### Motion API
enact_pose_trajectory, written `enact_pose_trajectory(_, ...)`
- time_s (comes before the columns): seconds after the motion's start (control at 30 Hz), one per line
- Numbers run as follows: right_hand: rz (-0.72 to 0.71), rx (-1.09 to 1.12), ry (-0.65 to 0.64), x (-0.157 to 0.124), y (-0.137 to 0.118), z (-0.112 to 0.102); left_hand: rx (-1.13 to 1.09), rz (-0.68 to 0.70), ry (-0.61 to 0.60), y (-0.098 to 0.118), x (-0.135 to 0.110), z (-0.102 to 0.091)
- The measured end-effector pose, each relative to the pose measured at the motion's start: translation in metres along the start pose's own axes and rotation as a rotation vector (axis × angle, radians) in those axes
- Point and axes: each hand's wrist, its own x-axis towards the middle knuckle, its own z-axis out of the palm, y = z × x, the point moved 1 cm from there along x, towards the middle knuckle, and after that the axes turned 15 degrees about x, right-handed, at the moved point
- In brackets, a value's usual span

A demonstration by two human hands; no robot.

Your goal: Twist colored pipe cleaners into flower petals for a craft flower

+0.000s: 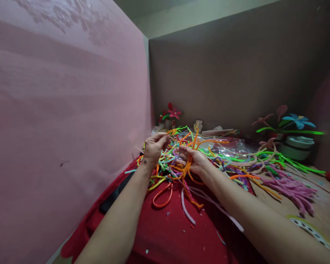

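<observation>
Orange pipe cleaners (189, 167) cross my right hand (198, 161), gripped in a loose bundle with ends fanning out above and hanging below it. My left hand (154, 146) is a little to the left, its thumb and fingers pinched together. From its fingertips an orange strand (172, 131), apparently another pipe cleaner, reaches to the right. Beneath and behind both hands lies a tangled heap of pipe cleaners (167, 159) in many colours. A red-orange loop with a pointed top (162, 205) rests on the red cloth (165, 234) below the hands.
Pink pipe cleaners (290, 190) and bright green ones (288, 161) lie on the right. A blue flower (299, 120) stands by a pale green pot (297, 147). Red flowers (174, 113) are at the back. A dark flat object (117, 194) lies left, beside the pink wall (71, 128).
</observation>
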Motion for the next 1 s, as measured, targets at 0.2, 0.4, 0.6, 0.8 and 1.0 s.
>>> enact_pose_trajectory(0.2,0.072,0.035,-0.069,-0.013,-0.025,0.009,0.360,0.146,-0.609,0.008,-0.025,0.021)
enact_pose_trajectory(0.4,0.101,-0.035,-0.045,-0.033,-0.048,0.003,0.161,-0.261,-0.616,0.003,-0.027,0.031)
enact_pose_trajectory(0.6,0.282,-0.196,-0.029,-0.055,-0.023,-0.001,-0.413,-0.660,-0.433,-0.008,-0.039,0.067)
enact_pose_trajectory(0.8,0.390,-0.211,-0.077,-0.104,-0.003,0.005,-0.460,-0.713,-0.246,-0.025,-0.022,0.055)
enact_pose_trajectory(1.0,0.216,-0.057,-0.221,-0.128,-0.023,0.000,-0.511,-0.653,-0.359,-0.014,-0.015,0.037)
